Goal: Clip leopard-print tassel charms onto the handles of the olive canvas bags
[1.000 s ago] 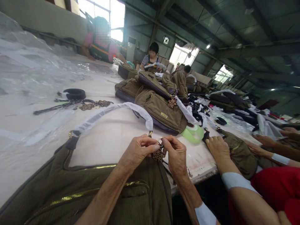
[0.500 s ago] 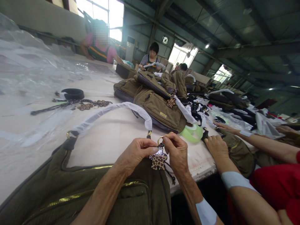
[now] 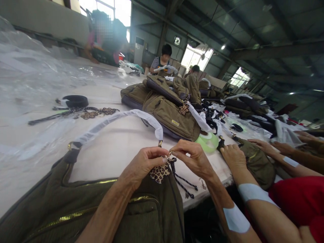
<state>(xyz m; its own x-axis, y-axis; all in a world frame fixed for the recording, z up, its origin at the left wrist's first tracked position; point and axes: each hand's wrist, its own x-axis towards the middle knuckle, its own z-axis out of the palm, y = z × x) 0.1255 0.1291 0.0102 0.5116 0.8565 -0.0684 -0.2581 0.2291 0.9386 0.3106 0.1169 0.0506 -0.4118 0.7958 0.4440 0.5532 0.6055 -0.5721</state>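
My left hand (image 3: 143,165) and my right hand (image 3: 192,158) meet above an olive corduroy handbag (image 3: 83,209) with gold zips. Between their fingertips sits a small metal ring (image 3: 169,155) on a leopard-print charm (image 3: 159,173), and both hands pinch at it. Black cord tassels (image 3: 184,182) hang from the charm onto the table. The handbag's strap (image 3: 118,123), wrapped in white plastic, arches over to a metal clip (image 3: 160,143) just beyond my left fingers. The ring and clip look close, but my fingers partly hide the join.
A co-worker's hand (image 3: 233,157) rests on another olive bag (image 3: 258,165) to my right, with more hands beyond. A green tape roll (image 3: 209,141) and stacked olive bags (image 3: 164,111) stand ahead. A black strap coil (image 3: 75,101) and leopard charms (image 3: 98,113) lie on plastic-covered table.
The charm has swung down and to the left, and its cords now show on the table. My right hand has shifted left, and a co-worker's hands have come in from the right.
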